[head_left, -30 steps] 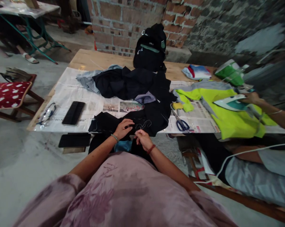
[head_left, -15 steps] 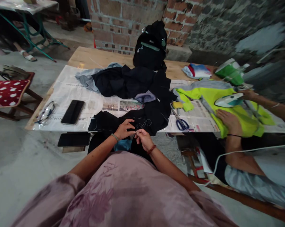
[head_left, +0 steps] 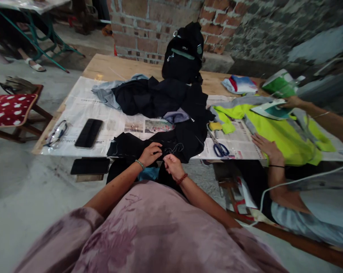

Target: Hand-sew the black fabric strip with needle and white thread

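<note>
Hands (head_left: 150, 154) handle black cloth (head_left: 187, 142) on a newspapered table (head_left: 123, 67) near brickwork (head_left: 145, 41).

Through my remote feed, I read the black garment (head_left: 188, 138) as matt, soft cloth, with fine pale thread (head_left: 178, 146) on its surface. Beneath it I see thin printed newspaper (head_left: 111, 132), over a tabletop (head_left: 103, 68) of smooth, pale wood. The smartphone (head_left: 88, 132) looks glossy and glass-faced to me; the scissors (head_left: 221, 150) show smooth blue plastic-looking handles. I make out smooth plastic on the steam iron (head_left: 276, 110), fluorescent cloth in the yellow garment (head_left: 285, 142), dull fabric on the backpack (head_left: 178, 64), and rough, unplastered brick in the wall (head_left: 134, 28)
</note>
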Tool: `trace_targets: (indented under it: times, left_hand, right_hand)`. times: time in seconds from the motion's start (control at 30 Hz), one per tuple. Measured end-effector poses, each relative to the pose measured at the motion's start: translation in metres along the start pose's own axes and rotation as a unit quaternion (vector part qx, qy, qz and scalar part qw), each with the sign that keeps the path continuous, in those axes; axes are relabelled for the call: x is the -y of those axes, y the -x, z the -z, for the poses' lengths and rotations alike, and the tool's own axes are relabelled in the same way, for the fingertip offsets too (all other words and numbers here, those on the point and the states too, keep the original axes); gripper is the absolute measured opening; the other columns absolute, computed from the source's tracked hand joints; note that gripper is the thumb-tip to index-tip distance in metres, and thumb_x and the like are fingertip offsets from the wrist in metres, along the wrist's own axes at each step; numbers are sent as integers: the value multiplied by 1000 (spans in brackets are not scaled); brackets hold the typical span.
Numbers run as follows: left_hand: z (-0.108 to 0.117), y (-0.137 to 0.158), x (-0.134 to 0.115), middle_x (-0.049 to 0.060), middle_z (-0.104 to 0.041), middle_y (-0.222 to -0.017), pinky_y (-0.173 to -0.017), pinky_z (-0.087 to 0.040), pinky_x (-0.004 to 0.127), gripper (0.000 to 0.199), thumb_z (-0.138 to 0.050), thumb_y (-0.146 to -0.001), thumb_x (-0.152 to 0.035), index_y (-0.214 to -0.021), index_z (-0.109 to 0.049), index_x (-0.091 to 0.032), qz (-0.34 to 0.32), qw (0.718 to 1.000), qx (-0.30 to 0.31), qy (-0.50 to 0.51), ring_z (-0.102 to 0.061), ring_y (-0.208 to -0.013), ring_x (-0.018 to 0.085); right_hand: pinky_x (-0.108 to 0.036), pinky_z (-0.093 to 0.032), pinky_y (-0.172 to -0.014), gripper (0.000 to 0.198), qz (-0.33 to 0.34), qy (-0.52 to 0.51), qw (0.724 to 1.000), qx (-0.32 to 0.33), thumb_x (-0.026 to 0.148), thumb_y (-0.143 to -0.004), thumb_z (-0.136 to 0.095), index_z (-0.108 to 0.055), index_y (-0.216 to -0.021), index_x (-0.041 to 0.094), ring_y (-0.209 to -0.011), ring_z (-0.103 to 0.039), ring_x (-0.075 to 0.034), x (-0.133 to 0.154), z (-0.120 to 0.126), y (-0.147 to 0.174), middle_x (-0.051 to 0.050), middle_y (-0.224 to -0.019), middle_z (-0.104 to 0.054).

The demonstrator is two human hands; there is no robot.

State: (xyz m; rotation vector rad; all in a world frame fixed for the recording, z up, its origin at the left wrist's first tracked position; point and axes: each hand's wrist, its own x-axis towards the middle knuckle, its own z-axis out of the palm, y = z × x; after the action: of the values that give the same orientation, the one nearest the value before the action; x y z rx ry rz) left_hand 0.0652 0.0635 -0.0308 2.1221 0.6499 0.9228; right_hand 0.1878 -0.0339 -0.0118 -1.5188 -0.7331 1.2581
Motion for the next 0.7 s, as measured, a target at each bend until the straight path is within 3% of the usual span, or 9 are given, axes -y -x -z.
trace_targets:
  times: [0.7]
  left_hand:
    - [-4,0,3,8,-56,-105,-85,-47,33,8,-56,-76,-15,-71,-64,-15,11,1000,2,-16,-56,-96,17]
  right_hand:
    - [-15,-16,-28,18,-24,7,999,-31,35,-67,-54,-46,-65,18,-27,-25,-2,3,-6,-4,11,-36,-37]
